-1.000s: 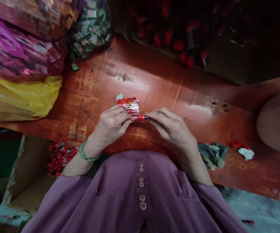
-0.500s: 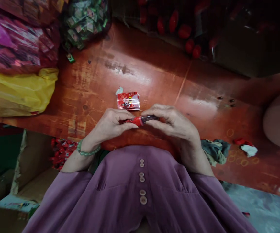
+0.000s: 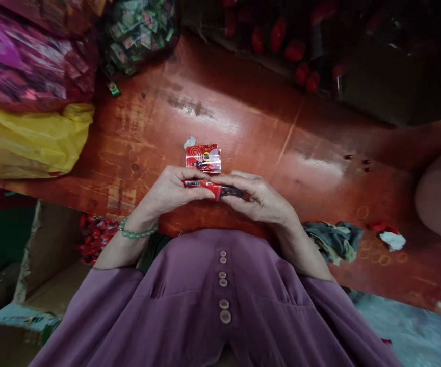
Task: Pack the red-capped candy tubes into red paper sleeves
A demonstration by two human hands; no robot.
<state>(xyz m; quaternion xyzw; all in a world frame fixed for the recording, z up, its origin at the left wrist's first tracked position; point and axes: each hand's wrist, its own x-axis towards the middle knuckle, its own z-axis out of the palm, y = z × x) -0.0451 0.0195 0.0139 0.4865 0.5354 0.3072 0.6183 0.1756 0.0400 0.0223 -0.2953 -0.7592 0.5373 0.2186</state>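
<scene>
My left hand and my right hand meet over the near edge of a red-brown wooden table. Both pinch one small red packet held flat between them; a dark end of it sticks out toward my right fingers. Just beyond my fingers a red printed packet lies flat on the table, with a small pale scrap at its far left corner. A green bead bracelet circles my left wrist.
Bags of wrapped sweets, pink, green and yellow, crowd the table's left. Red capsules sit in the dark at the back. A crumpled cloth, rubber bands and scraps lie right. A box of red packets stands below left.
The small red packet has been turned and drawn out longer between my fingers. My hands have shifted slightly away from me, closer to the flat packet on the table.
</scene>
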